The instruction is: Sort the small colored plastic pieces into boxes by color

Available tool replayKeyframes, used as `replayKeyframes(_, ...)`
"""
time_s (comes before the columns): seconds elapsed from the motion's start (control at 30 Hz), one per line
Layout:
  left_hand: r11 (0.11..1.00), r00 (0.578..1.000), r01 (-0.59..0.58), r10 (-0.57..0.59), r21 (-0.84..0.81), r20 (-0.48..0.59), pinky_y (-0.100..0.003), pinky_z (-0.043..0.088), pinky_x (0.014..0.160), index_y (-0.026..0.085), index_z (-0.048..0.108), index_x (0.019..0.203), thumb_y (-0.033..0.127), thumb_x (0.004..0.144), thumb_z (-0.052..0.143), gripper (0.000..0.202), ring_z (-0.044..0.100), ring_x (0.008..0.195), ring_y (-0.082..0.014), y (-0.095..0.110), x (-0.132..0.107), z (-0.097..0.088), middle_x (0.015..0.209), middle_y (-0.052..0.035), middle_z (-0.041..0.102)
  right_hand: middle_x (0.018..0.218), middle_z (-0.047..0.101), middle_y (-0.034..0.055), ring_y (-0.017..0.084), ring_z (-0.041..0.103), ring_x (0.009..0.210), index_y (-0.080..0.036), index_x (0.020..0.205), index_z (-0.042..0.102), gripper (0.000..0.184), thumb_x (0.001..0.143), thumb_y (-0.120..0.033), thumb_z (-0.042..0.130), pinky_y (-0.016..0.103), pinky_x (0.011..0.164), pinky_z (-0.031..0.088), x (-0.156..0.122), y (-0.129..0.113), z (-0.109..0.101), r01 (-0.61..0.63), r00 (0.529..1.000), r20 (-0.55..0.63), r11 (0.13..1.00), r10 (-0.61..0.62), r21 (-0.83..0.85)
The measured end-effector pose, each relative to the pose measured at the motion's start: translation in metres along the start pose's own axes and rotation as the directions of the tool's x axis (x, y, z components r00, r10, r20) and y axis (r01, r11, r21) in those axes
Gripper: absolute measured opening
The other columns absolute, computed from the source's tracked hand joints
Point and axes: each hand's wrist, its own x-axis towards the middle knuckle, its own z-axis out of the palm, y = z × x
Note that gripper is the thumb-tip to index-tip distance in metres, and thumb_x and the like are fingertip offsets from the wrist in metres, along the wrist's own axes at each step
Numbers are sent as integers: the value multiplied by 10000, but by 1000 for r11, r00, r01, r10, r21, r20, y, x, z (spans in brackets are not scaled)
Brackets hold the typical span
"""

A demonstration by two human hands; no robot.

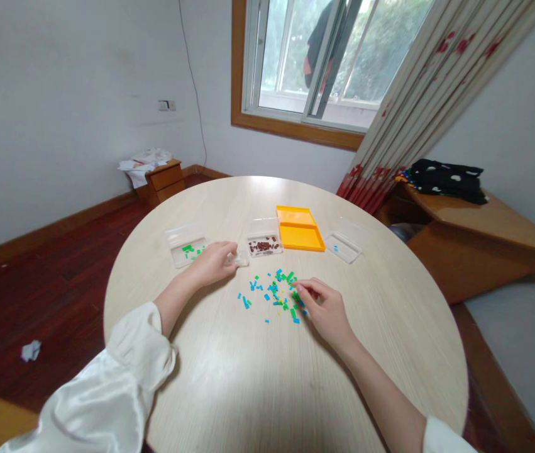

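While left hand [215, 261] is resting palm-down, fingers curving over clear container [243, 259], grip unclear, right hand [326, 308] is angling inward, fingers sitting narrow at scattered blocks [268, 297] lying mid-surface [248, 377]; cannot tell whether holding one.

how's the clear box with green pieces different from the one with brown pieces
The green-piece box holds green pieces; the brown-piece box holds mostly dark brown pieces.
The left hand partly blocks the green-piece box from view, while the brown-piece box is unblocked, beside the orange case.
Both are clear, with lids open, on the table.
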Motion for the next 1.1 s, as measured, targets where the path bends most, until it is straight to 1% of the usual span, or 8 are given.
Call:
replayKeyframes(0.13,999,1000,8,-8,31,0,-329,433,819,179,529,859,157,685,543,176,568,903,-225,5,0,0,929,-76,616,748,666,64,173,569,695,-167,789,704,256,814,-357,534,287,620,425,0,1,0,4,1000,3,1000,-4,0)
replayKeyframes(0.23,995,1000,17,-17,96,-5,-326,435,785,182,507,830,153,681,533,153,562,876,-230,12,1,-1,909,-78,611,738,665,61,172,568,689,-169,783,703,254,814,-359,537,285,614,426,0,2,0,2,1000,3,1000,-2,-2)
replayKeyframes(0.4,978,999,48,-51,203,10,-337,428,793,183,495,807,135,705,520,115,561,878,-237,22,1,-2,915,-84,614,734,660,60,166,559,678,-165,783,701,255,817,-355,535,282,612,423,0,2,1,2,1000,8,1000,-2,-4)
replayKeyframes(0.57,971,994,109,-113,213,5,-323,430,804,173,525,831,130,752,529,90,570,922,-233,28,0,-4,939,-92,624,730,654,58,159,545,663,-158,789,700,258,820,-350,531,279,608,418,-1,1,1,3,1000,12,1000,-3,-10)
replayKeyframes(0.7,948,986,164,-169,272,-2,-345,420,842,155,558,844,153,787,542,60,586,914,-238,34,0,-5,943,-98,637,734,656,60,163,553,674,-163,794,701,259,820,-357,532,279,603,419,-1,2,0,4,1000,12,1000,-4,-15)
replayKeyframes(0.8,937,981,187,-193,295,-8,-359,408,868,146,583,855,201,822,539,79,591,910,-240,39,0,-6,937,-100,644,740,659,61,166,560,687,-166,791,700,259,823,-357,528,281,608,423,-1,2,0,4,1000,14,1000,-4,-18)
replayKeyframes(0.9,932,977,207,-214,297,-10,-353,418,843,143,605,854,241,854,513,134,592,906,-240,41,0,-7,936,-107,646,740,660,62,165,560,686,-166,787,698,256,824,-351,526,278,600,418,0,1,1,4,1000,22,1000,-4,-24)
replayKeyframes(1.1,933,975,214,-222,288,-7,-314,434,769,144,622,864,224,858,505,142,594,891,-224,38,2,-4,936,-104,645,722,648,57,157,542,661,-160,802,706,253,821,-334,523,272,590,409,-1,2,1,4,1000,25,999,-4,-34)
